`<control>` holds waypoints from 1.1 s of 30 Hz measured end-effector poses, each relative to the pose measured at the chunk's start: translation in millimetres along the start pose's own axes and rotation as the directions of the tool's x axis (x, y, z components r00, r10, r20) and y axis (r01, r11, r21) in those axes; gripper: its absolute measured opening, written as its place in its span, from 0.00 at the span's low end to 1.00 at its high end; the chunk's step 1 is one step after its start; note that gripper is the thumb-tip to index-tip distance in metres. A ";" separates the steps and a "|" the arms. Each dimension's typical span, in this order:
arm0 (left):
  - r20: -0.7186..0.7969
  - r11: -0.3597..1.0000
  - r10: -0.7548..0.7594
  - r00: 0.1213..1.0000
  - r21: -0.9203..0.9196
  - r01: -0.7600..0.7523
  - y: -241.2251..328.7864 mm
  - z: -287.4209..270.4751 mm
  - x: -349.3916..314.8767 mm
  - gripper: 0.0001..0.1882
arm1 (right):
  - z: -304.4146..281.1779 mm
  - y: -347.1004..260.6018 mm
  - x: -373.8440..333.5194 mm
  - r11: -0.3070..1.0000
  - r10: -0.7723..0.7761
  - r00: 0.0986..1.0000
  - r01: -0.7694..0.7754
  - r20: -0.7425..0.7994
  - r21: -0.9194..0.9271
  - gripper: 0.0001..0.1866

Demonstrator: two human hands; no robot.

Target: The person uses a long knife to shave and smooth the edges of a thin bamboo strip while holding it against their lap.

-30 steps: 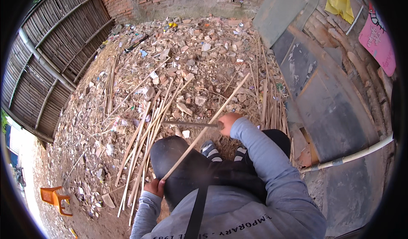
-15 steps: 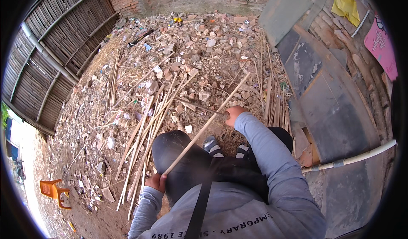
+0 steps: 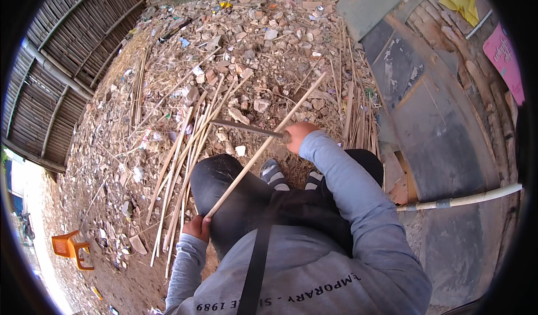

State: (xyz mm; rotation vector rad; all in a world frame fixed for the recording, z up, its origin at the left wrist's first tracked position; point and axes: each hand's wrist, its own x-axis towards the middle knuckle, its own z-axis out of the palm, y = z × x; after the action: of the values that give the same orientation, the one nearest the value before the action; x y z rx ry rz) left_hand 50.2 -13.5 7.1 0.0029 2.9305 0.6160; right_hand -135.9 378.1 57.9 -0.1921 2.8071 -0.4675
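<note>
The person wears a grey-blue long-sleeved sweatshirt [image 3: 330, 259] with dark lettering, a black strap [image 3: 255, 264] across the chest, dark trousers [image 3: 235, 197], and grey striped shoes [image 3: 274, 175].

A seated person in a grey long-sleeved top grips the near end of a long pale bamboo stick [image 3: 263, 147] with the left hand [image 3: 197, 227], while the right hand [image 3: 298, 135] holds a dark metal blade [image 3: 246, 129] laid across it, above split bamboo strips [image 3: 185, 163] on rubble-strewn ground [image 3: 252, 51].

Pale tan stick [image 3: 263, 147], orange chair [image 3: 68, 248]
</note>
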 end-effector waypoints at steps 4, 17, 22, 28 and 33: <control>-0.052 0.997 0.035 0.998 -0.069 -0.039 0.1 8.1 -2.9 0.22 | 4.4 4.3 -2.3 0.999 -0.049 0.999 0.049 -0.004 0.013 0.18; -0.139 0.996 0.050 0.989 -0.068 -0.060 3.9 12.0 -2.1 0.21 | 2.0 14.0 -0.9 0.992 0.053 0.997 -0.047 -0.053 0.114 0.13; -0.101 0.999 0.031 0.994 0.026 -0.029 3.4 6.6 -0.8 0.22 | -10.0 13.2 0.0 0.998 0.042 0.999 -0.040 -0.033 0.057 0.12; -0.120 0.998 0.055 0.991 -0.023 -0.058 4.3 10.3 -2.1 0.21 | -4.9 11.2 2.8 0.997 0.053 0.996 -0.056 0.067 0.057 0.13; -0.103 0.999 0.035 0.994 0.009 -0.034 2.3 4.6 -0.5 0.21 | -7.4 21.8 10.0 0.993 0.081 0.995 -0.076 -0.056 0.088 0.15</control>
State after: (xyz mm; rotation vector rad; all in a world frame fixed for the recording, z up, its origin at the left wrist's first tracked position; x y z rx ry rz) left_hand 51.3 -9.6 3.9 0.0237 3.0380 0.6293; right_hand -149.4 399.0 54.6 -0.0498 2.8335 -0.5825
